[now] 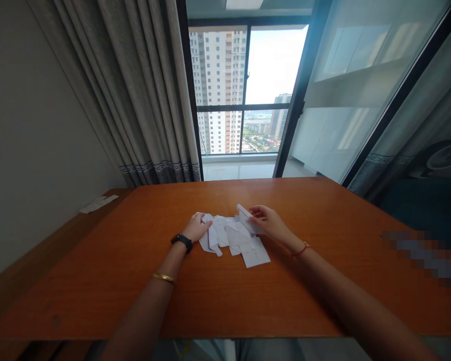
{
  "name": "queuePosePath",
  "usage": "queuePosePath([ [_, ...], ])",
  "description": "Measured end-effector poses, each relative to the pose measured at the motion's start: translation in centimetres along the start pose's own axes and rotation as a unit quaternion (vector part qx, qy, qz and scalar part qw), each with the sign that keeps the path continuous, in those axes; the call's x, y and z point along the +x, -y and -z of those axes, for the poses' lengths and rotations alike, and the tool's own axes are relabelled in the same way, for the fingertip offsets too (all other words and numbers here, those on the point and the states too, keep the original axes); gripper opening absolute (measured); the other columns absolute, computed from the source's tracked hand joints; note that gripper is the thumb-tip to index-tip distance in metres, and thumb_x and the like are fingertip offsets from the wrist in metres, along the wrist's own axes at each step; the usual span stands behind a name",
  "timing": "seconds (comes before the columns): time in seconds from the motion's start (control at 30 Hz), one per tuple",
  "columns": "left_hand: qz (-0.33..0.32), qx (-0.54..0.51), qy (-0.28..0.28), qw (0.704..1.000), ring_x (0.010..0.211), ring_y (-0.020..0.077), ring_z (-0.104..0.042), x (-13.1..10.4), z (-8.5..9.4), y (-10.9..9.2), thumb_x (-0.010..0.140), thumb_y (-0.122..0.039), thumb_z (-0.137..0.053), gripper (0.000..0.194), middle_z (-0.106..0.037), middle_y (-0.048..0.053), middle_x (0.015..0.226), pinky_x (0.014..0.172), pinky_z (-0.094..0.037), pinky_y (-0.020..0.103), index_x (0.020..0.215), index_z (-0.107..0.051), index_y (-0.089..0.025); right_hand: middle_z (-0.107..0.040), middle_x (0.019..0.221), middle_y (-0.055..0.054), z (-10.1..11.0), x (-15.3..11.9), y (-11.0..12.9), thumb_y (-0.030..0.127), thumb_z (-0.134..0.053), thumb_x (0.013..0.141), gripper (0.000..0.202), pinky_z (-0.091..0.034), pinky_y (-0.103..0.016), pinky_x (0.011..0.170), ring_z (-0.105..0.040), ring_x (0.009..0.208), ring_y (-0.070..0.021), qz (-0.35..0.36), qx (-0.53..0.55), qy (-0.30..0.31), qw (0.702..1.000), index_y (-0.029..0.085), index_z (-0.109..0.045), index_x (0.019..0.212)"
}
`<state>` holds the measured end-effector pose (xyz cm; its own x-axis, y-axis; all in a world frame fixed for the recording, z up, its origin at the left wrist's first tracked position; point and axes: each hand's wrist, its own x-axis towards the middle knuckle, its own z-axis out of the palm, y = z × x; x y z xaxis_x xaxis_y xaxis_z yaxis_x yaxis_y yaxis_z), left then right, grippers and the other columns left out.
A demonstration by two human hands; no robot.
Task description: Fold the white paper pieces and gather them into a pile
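A loose pile of white paper pieces (231,234) lies on the wooden table in front of me, the pieces overlapping at odd angles. At the pile's left edge my left hand (196,228) is closed over some of the paper, thumb to the right. My right hand (266,221) pinches a piece of paper (247,216) that is raised and tilted at the upper right of the pile. Its lower part is hidden behind the fingers. One squarish sheet (256,252) sticks out nearest to me.
The orange-brown table (128,291) stretches out on both sides. A strip of paper (98,204) lies on the ledge at the far left by the wall. A pixelated patch (428,253) covers something at the right edge. Beyond are a grey curtain (135,90) and sliding glass doors.
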<state>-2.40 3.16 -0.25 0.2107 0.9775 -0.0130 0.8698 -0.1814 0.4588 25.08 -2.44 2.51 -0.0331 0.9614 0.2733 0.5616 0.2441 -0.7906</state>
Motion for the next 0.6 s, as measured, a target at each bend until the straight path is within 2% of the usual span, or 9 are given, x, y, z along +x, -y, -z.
queuePosePath([
  [0.07, -0.020, 0.016, 0.036, 0.999, 0.133, 0.0312, -0.035, 1.0, 0.7, 0.2, 0.075, -0.051, -0.057, 0.064, -0.046, 0.015, 0.139, 0.108, -0.028, 0.041, 0.128, -0.049, -0.015, -0.060, 0.116, -0.013, -0.1, -0.9, -1.5, 0.040, -0.063, 0.076, 0.044, -0.045, -0.038, 0.090, -0.056, 0.106, -0.0252, 0.022, -0.090, -0.013, 0.996, 0.017, -0.061, 0.113],
  [0.1, -0.031, 0.027, 0.053, 0.998, 0.134, 0.0334, -0.032, 1.6, 1.1, 0.1, 0.067, -0.054, -0.065, 0.073, -0.044, 0.014, 0.141, 0.108, -0.026, 0.045, 0.128, -0.049, -0.018, -0.057, 0.122, -0.013, -0.1, -1.2, -1.9, 0.044, -0.064, 0.075, 0.050, -0.042, -0.041, 0.095, -0.052, 0.113, -0.0270, 0.032, -0.127, -0.001, 0.991, 0.018, -0.060, 0.118],
  [0.2, -0.046, 0.107, 0.091, 0.989, 0.128, 0.0377, -0.039, 2.9, 2.3, -0.5, 0.045, -0.060, -0.076, 0.093, -0.047, 0.015, 0.138, 0.104, -0.031, 0.048, 0.125, -0.052, -0.020, -0.048, 0.135, -0.012, -0.5, -2.2, -1.6, 0.058, -0.064, 0.072, 0.068, -0.032, -0.047, 0.103, -0.041, 0.125, -0.0309, 0.053, -0.194, 0.080, 0.976, 0.023, -0.052, 0.129],
  [0.27, -0.033, 0.169, 0.122, 0.978, 0.115, 0.0375, -0.051, 3.3, 2.8, -1.1, 0.039, -0.060, -0.078, 0.086, -0.057, 0.018, 0.124, 0.093, -0.041, 0.042, 0.111, -0.060, -0.017, -0.041, 0.142, -0.011, -1.3, -2.9, -0.8, 0.064, -0.061, 0.071, 0.074, -0.023, -0.052, 0.107, -0.033, 0.131, -0.0340, 0.056, -0.224, 0.137, 0.963, 0.027, -0.049, 0.133],
  [0.33, -0.012, 0.162, 0.153, 0.975, 0.098, 0.0341, -0.060, 3.3, 3.2, -1.3, 0.036, -0.053, -0.081, 0.066, -0.066, 0.015, 0.102, 0.078, -0.047, 0.034, 0.089, -0.066, -0.016, -0.035, 0.147, -0.011, -2.2, -3.5, -0.2, 0.066, -0.059, 0.071, 0.076, -0.016, -0.056, 0.107, -0.025, 0.135, -0.0365, 0.048, -0.250, 0.176, 0.951, 0.028, -0.046, 0.135],
  [0.4, -0.004, 0.107, 0.165, 0.980, 0.082, 0.0282, -0.063, 2.8, 3.5, -1.1, 0.038, -0.045, -0.081, 0.048, -0.068, 0.008, 0.083, 0.066, -0.046, 0.029, 0.075, -0.064, -0.018, -0.031, 0.149, -0.012, -3.1, -3.9, 0.1, 0.066, -0.056, 0.074, 0.075, -0.011, -0.059, 0.107, -0.020, 0.137, -0.0371, 0.038, -0.264, 0.186, 0.945, 0.029, -0.042, 0.137],
  [0.47, -0.005, 0.063, 0.141, 0.988, 0.074, 0.0234, -0.063, 2.1, 4.2, -0.8, 0.046, -0.037, -0.077, 0.036, -0.067, 0.003, 0.074, 0.061, -0.044, 0.027, 0.073, -0.062, -0.019, -0.030, 0.149, -0.011, -3.6, -4.1, -0.1, 0.065, -0.053, 0.077, 0.072, -0.008, -0.060, 0.107, -0.018, 0.137, -0.0367, 0.034, -0.267, 0.177, 0.947, 0.029, -0.041, 0.138],
  [0.6, -0.018, 0.023, 0.038, 0.999, 0.082, 0.0215, -0.061, 0.8, 6.8, -0.8, 0.065, -0.036, -0.062, 0.027, -0.065, 0.003, 0.085, 0.067, -0.044, 0.027, 0.084, -0.059, -0.018, -0.031, 0.149, -0.012, -4.0, -3.9, -0.6, 0.061, -0.054, 0.079, 0.068, -0.006, -0.059, 0.108, -0.018, 0.138, -0.0358, 0.044, -0.248, 0.157, 0.955, 0.028, -0.043, 0.137],
])
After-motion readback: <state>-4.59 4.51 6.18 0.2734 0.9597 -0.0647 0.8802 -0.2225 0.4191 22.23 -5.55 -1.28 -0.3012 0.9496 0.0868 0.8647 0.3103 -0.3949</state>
